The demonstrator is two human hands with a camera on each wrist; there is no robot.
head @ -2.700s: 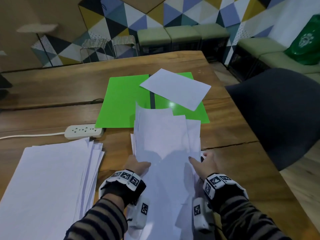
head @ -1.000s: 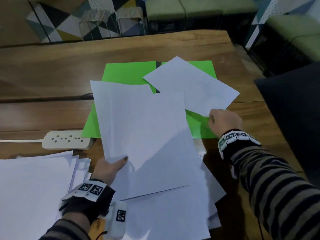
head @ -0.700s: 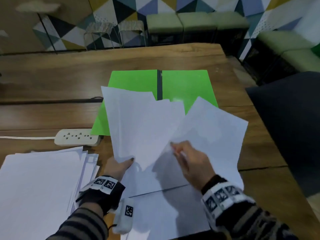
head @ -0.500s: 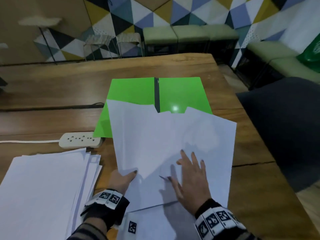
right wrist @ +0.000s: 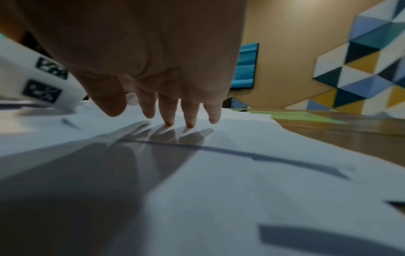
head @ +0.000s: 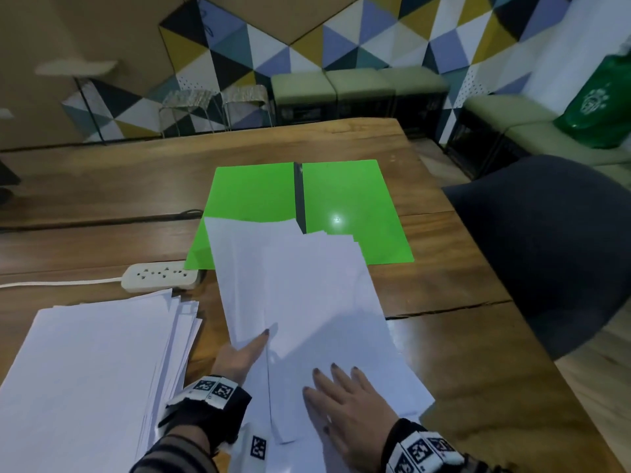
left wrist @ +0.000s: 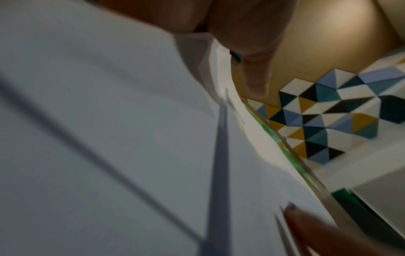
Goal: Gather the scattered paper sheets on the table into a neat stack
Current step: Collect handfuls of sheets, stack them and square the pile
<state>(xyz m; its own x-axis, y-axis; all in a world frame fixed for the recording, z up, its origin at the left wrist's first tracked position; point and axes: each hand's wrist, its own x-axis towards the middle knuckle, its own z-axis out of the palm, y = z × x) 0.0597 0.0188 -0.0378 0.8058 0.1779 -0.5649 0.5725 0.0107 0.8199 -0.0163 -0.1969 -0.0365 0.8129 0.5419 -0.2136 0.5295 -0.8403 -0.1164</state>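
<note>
A loose pile of white paper sheets lies fanned in the middle of the wooden table, its far end over a green folder. My left hand pinches the pile's left edge, thumb on top and fingers hidden beneath. In the left wrist view the thumb lies along the edge of the sheets. My right hand rests flat on the pile's near end with straight, spread fingers. In the right wrist view its fingertips touch the top sheet.
A large, slightly fanned stack of white paper lies at the near left. A white power strip with its cord sits behind that stack. A dark chair stands at the table's right edge. Stools and benches line the far wall.
My right hand pulled the far sheet off the green folder onto the pile, then flattened on top and slid back toward me. The left hand kept its hold on the pile's left edge.
</note>
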